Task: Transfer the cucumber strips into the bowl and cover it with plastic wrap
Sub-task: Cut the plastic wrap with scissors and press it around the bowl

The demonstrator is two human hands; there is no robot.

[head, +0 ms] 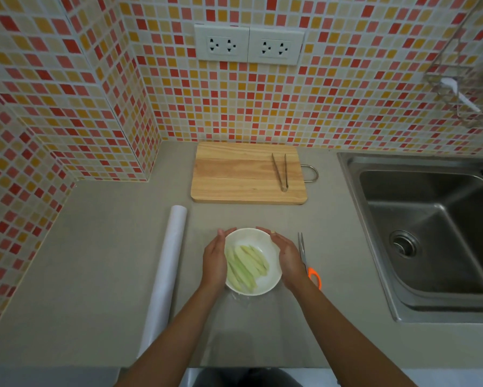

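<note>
A white bowl [265, 286] stands on the grey counter near the front edge, with several pale green cucumber strips [246, 265] lying in it. My left hand [214, 259] cups the bowl's left side, fingers flat against the rim. My right hand [287, 256] cups its right side the same way. A thin clear film of plastic wrap [241, 298] shows crumpled at the bowl's near edge; whether it spans the whole bowl is hard to tell. The white plastic wrap roll [166, 272] lies lengthwise to the left of the bowl.
A wooden cutting board [234, 174] with metal tongs [280, 171] on it lies behind the bowl. Orange-handled scissors [308, 263] lie just right of my right hand. A steel sink [430, 233] fills the right side. Tiled walls close off the back and left.
</note>
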